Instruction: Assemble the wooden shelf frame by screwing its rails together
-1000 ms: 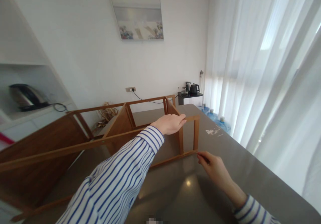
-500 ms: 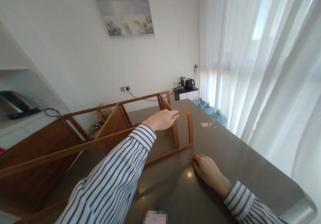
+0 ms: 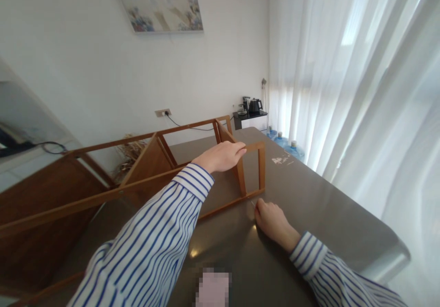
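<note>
A brown wooden shelf unit (image 3: 156, 174) lies on its side across the grey-brown table (image 3: 220, 252), with slanted shelf panels between its rails. My left hand (image 3: 223, 156) is closed over the upper rail near the right end of the unit. Low beside the bottom rail, my right hand (image 3: 273, 217) is closed, its side close to the tabletop. A thin metal rod (image 3: 253, 203) sticks out from its fingertips toward the bottom rail near the corner post. The rest of the rod is hidden in the fingers, so its kind cannot be told.
A pixelated pink patch (image 3: 213, 288) appears at the table's near edge. Dried plants (image 3: 130, 156) show behind the shelf unit. A black kettle (image 3: 255, 105) stands on a small cabinet at the back, with blue water bottles (image 3: 294, 150) beside the white curtain (image 3: 319, 78).
My right hand has moved left and closer to the bottom rail, bringing the metal rod nearer to it. My left hand keeps its hold. The view has shifted slightly.
</note>
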`<action>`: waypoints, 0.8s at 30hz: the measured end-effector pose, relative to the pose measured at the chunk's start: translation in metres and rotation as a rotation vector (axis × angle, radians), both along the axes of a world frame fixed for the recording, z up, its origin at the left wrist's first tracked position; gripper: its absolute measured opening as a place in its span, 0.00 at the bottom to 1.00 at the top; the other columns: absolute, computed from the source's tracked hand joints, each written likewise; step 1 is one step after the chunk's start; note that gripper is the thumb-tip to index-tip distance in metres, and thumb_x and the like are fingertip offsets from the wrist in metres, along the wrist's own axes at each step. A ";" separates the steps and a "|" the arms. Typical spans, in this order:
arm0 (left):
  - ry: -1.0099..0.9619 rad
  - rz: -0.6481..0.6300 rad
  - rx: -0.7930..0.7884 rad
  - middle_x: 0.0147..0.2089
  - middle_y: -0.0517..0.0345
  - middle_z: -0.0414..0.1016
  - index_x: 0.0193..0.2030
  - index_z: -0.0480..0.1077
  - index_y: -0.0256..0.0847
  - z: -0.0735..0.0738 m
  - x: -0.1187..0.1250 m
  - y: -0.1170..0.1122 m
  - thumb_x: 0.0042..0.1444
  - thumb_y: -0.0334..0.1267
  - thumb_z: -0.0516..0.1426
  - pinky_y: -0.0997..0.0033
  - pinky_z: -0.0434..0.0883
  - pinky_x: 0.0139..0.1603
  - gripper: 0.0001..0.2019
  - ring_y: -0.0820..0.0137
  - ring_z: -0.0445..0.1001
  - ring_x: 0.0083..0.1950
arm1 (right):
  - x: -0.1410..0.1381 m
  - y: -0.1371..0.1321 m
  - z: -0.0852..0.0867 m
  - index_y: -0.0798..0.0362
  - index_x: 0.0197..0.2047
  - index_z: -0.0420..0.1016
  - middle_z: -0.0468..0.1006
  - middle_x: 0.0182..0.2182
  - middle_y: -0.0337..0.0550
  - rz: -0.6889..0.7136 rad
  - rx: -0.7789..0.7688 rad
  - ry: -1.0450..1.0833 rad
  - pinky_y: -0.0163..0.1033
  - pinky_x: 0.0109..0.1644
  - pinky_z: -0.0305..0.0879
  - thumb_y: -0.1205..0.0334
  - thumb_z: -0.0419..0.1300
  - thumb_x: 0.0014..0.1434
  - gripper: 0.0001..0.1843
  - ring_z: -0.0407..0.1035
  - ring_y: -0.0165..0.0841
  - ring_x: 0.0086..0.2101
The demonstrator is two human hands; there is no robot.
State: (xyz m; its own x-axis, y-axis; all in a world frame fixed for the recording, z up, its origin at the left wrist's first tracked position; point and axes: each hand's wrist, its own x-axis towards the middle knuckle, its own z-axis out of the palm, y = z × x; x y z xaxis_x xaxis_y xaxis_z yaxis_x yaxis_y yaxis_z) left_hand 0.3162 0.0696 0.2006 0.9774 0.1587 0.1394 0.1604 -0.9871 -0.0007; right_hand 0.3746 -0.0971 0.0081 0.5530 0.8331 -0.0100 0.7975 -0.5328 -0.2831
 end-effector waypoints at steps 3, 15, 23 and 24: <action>-0.010 0.006 0.017 0.49 0.50 0.76 0.50 0.67 0.43 -0.001 0.002 -0.001 0.64 0.50 0.38 0.67 0.65 0.46 0.22 0.62 0.74 0.47 | 0.000 0.007 -0.002 0.56 0.41 0.67 0.78 0.35 0.53 -0.014 -0.002 0.002 0.37 0.35 0.59 0.63 0.46 0.65 0.11 0.74 0.39 0.36; -0.045 -0.096 0.008 0.41 0.53 0.76 0.43 0.68 0.42 0.030 -0.009 -0.001 0.64 0.49 0.40 0.69 0.64 0.40 0.20 0.65 0.73 0.40 | -0.008 -0.016 0.000 0.54 0.38 0.67 0.78 0.30 0.46 -0.064 0.123 0.040 0.35 0.33 0.55 0.63 0.47 0.64 0.09 0.73 0.35 0.32; -0.007 -0.085 0.048 0.41 0.57 0.73 0.42 0.69 0.39 0.047 -0.011 -0.021 0.63 0.48 0.41 0.70 0.62 0.45 0.20 0.67 0.70 0.42 | -0.041 -0.063 0.005 0.52 0.36 0.67 0.78 0.27 0.42 -0.051 0.282 0.065 0.34 0.33 0.56 0.62 0.46 0.64 0.11 0.73 0.34 0.31; -0.003 -0.083 0.048 0.41 0.57 0.73 0.43 0.69 0.39 0.048 -0.010 -0.022 0.63 0.48 0.41 0.70 0.62 0.45 0.21 0.67 0.70 0.42 | -0.042 -0.065 0.006 0.52 0.36 0.67 0.78 0.27 0.42 -0.054 0.297 0.063 0.34 0.33 0.56 0.61 0.46 0.65 0.11 0.73 0.34 0.31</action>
State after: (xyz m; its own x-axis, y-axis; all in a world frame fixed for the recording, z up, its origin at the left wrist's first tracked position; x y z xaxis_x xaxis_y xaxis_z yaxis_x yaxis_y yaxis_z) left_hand 0.3059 0.0475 0.2484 0.9865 0.0701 0.1481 0.0780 -0.9958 -0.0483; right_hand 0.3328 -0.1624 0.0136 0.6025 0.7742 0.1938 0.7464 -0.4606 -0.4803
